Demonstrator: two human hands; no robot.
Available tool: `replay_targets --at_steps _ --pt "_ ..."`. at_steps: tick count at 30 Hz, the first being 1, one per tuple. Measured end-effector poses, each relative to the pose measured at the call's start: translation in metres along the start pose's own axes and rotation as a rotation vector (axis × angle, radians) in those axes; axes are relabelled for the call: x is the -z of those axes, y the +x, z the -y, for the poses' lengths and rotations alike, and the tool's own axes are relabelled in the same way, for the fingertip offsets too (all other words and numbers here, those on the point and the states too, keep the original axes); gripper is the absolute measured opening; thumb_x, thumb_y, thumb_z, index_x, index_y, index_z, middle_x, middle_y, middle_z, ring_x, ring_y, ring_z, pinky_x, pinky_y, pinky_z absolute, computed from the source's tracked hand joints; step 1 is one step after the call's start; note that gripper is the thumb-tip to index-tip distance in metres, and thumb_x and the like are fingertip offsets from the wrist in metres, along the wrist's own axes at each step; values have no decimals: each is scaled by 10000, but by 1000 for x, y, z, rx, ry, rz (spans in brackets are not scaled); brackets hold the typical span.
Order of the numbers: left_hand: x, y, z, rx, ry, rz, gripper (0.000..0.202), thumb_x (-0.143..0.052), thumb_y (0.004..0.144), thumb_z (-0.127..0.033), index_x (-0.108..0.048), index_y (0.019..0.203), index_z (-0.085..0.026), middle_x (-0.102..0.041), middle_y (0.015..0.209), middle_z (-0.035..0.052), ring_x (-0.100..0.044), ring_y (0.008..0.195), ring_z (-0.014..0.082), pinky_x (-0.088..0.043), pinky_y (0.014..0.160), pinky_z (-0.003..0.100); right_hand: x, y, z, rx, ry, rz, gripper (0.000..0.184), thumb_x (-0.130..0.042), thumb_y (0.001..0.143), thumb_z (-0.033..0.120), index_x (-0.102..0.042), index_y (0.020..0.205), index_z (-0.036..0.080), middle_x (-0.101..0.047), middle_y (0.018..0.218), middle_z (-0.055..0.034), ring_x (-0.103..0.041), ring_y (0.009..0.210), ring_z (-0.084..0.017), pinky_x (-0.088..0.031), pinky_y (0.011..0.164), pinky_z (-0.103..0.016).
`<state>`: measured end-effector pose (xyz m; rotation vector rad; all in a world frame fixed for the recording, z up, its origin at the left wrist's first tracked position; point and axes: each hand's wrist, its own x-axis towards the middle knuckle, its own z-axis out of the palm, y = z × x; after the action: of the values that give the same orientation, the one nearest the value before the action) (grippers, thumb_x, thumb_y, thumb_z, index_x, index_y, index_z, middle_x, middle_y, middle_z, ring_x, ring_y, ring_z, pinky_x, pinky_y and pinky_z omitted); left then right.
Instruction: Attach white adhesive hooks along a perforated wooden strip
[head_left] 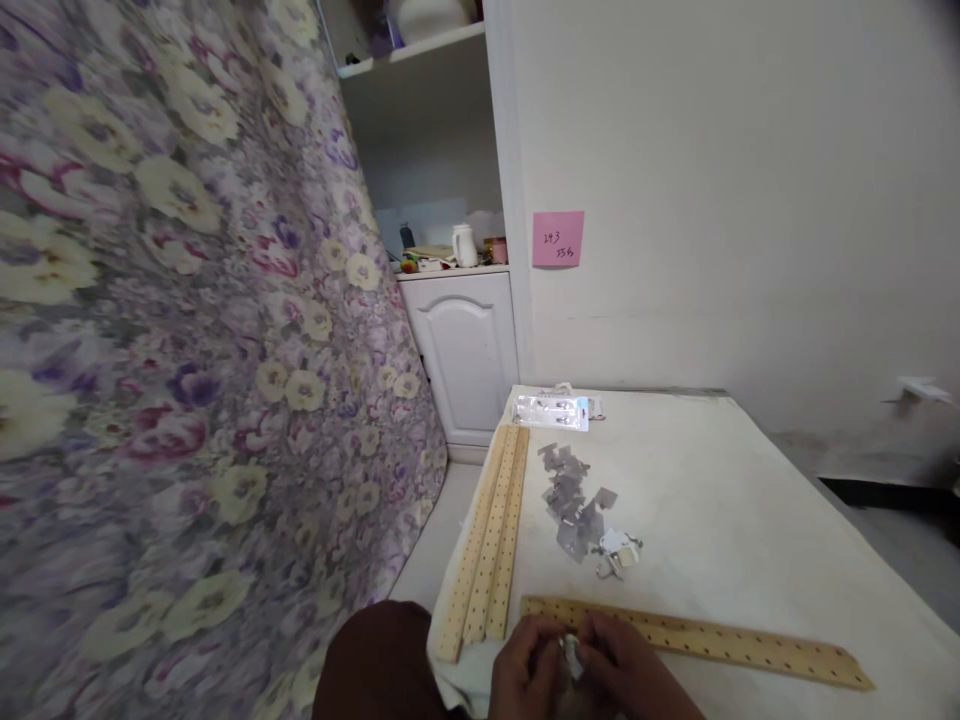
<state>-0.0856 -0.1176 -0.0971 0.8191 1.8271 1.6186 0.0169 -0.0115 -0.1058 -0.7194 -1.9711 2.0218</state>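
L hand [525, 668] & R hand [624, 660], fingers curled nearly closed, pinch small shiny bit [573, 657] betw. them, prob. for steadiness, by L end of drilled board [720, 641]; grey plates [577, 505] heaped beyond, apparently for easy reach.

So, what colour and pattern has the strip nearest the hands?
The strip is light tan with dark holes, in the head view.

Floral curtain [187, 330], white cabinet door [469, 350], white jug [464, 246] above, pink note [558, 239] on wall [720, 200]

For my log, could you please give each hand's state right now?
Left hand: closed, apparently gripping a small shiny piece.
Right hand: closed, apparently pinching the same piece.
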Motion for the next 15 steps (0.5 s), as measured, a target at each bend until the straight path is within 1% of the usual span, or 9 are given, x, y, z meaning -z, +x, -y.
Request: replay_targets --at_steps 2,4,6,8,11,13,15 --pt "1 -1 4 41 -19 29 358 -570 722 -541 -620 721 -187 -558 613 -7 -476 560 126 -357 529 221 0 1 0 -3 -23 -22 282 -502 768 465 -409 694 209 -529 547 67 -552 421 -106 -426 403 -209" --pt "1 -2 11 74 -42 31 392 -569 707 -580 -604 729 -190 -537 563 -24 -450 504 110 -334 494 216 0 4 0 3 -53 -44 283 -489 773 473 -408 703 211 -510 536 75 -545 410 -109 -427 403 -216" --pt "-1 -3 19 108 -87 22 425 -559 690 -621 -577 734 -199 -540 552 -31 -453 469 104 -330 469 216 0 7 2 28 -103 -57 264 -467 790 458 -439 722 204 -509 532 72 -525 407 -105 -419 413 -217" --pt "-3 -2 27 174 -180 18 443 -540 685 -650 -531 754 -213 -551 565 -38 -477 438 105 -328 435 214 0 10 5 82 -198 -85 234 -444 811 413 -492 748 193 -536 555 54 -531 452 -111 -417 449 -219" --pt "-7 -1 38 238 -307 -14 469 -562 660 -659 -491 824 -226 -584 635 -37 -521 427 108 -333 402 209 1 14 13 183 -387 -141 187 -433 814 305 -575 788 187 -623 659 8 -589 624 -141 -437 587 -238" --pt "-7 0 42 232 -336 -46 489 -609 632 -636 -484 866 -226 -597 657 -38 -530 424 103 -343 398 207 2 17 15 217 -476 -147 196 -435 795 243 -620 830 190 -668 759 -17 -611 740 -160 -438 690 -258" --pt "-8 1 43 221 -335 -70 481 -654 611 -593 -481 862 -220 -602 645 -42 -540 430 102 -353 404 203 2 21 16 229 -523 -126 243 -429 785 213 -644 898 196 -688 861 -39 -617 833 -174 -430 770 -274"
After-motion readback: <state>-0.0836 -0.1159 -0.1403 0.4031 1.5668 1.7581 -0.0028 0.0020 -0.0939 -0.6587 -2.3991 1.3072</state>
